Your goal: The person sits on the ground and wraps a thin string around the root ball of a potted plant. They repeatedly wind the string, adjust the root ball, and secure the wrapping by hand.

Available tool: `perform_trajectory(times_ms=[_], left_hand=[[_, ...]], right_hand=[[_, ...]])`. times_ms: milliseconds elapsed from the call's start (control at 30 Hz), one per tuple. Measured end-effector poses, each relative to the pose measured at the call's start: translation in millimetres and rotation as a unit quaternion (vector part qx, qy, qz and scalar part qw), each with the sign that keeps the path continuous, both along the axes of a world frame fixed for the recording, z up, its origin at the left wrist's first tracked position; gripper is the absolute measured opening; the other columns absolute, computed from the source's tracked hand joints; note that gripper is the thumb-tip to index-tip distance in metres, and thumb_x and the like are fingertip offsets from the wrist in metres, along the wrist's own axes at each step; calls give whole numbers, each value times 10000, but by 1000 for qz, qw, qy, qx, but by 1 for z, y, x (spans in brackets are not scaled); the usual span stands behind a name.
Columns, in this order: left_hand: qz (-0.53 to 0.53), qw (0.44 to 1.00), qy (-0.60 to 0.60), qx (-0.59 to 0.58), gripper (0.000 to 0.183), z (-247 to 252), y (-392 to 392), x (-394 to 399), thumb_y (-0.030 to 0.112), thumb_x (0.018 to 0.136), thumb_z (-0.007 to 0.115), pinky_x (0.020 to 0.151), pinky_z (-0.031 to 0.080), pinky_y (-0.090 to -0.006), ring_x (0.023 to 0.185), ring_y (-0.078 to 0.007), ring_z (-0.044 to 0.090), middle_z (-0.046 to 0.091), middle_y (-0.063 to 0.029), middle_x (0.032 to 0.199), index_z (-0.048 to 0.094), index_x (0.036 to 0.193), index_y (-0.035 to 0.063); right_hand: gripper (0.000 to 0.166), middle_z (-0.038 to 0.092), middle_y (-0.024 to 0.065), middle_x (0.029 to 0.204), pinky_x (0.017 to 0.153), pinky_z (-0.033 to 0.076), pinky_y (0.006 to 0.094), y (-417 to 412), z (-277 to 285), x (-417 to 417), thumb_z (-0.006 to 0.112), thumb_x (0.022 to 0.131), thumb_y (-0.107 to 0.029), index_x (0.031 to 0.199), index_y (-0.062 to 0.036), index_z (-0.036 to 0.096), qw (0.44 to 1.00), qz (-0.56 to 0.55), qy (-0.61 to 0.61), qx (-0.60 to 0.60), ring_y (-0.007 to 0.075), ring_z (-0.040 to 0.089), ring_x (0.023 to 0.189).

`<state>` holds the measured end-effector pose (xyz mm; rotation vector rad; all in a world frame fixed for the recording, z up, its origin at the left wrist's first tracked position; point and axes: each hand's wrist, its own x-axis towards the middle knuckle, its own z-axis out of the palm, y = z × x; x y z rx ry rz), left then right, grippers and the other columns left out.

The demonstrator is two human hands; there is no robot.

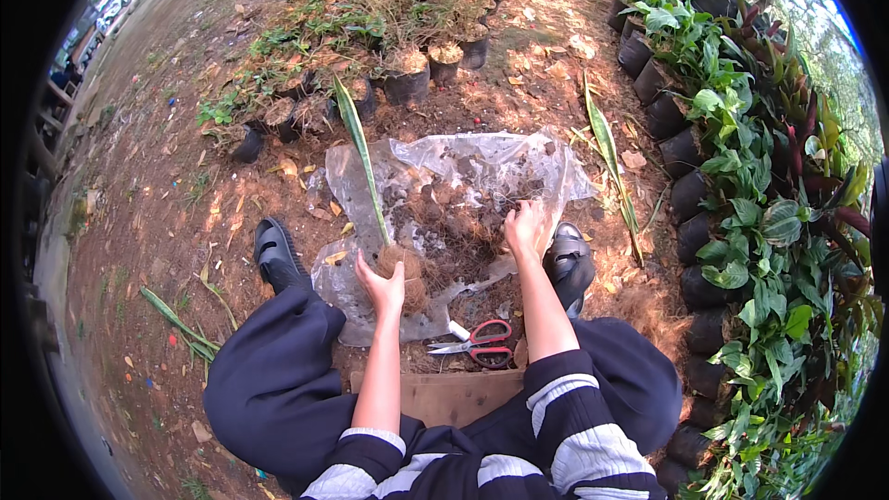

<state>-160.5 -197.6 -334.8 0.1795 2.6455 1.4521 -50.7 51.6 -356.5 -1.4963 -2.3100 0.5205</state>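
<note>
My left hand (382, 286) is around a ball of brown coconut fibre (401, 265), from which a long variegated snake plant leaf (361, 146) rises. My right hand (526, 226) is at the right side of a clear plastic sheet (361, 319), by dark soil and loose fibre (465, 222); its fingertips are bent, and whether they grip anything is unclear. Red-handled scissors (479, 344) lie on the ground near the sheet's lower edge, their blades pointing left, beside a small white roll (459, 330).
Potted plants in black bags (406, 83) stand ahead, and a row of leafy bagged plants (687, 194) lines the right. Cut snake plant leaves lie at right (611, 153) and left (177, 323). A wooden board (444, 396) is between my legs.
</note>
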Motion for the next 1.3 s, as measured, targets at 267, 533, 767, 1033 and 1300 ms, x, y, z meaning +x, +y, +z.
perform_trajectory(times_ms=[267, 533, 767, 1033, 1300], left_hand=[[20, 994, 69, 77, 586, 17, 24, 4, 30, 719, 579, 1027, 209, -406, 1217, -302, 304, 357, -158, 1261, 323, 1245, 10], [30, 989, 43, 137, 535, 22, 32, 9, 31, 733, 565, 974, 274, -419, 1193, -273, 343, 382, -133, 1247, 358, 1226, 40], [-30, 978, 37, 205, 532, 51, 44, 33, 38, 738, 555, 907, 346, -394, 1145, -253, 391, 393, -113, 1230, 359, 1233, 58], [-149, 938, -35, 311, 414, 104, 47, 72, 121, 774, 589, 844, 390, -345, 1059, -205, 455, 451, -70, 1166, 453, 1161, 67], [-364, 834, 35, 414, 275, 222, 90, 83, 210, 848, 550, 736, 448, -270, 798, -135, 576, 618, -93, 855, 560, 991, -24]], right_hand=[[329, 422, 100, 1202, 907, 331, 420, 36, -15, 23, 542, 710, -80, 1036, -107, 580, 990, -10, -77, 114, 265, 410, 1092], [164, 467, 80, 1137, 869, 349, 425, 50, 5, 27, 576, 703, -108, 860, -88, 618, 985, 33, -142, 96, 247, 400, 1113], [116, 518, 120, 1006, 845, 390, 418, 90, 96, 35, 563, 708, -99, 804, -46, 600, 993, 94, -24, 65, 282, 477, 1014], [122, 588, 183, 830, 717, 447, 357, 74, 291, 51, 563, 708, -57, 799, 17, 596, 962, 261, 23, 81, 302, 582, 783], [102, 588, 27, 759, 628, 435, 232, -4, 371, 79, 590, 767, -56, 852, -3, 569, 907, 375, 191, -32, 64, 520, 697]])
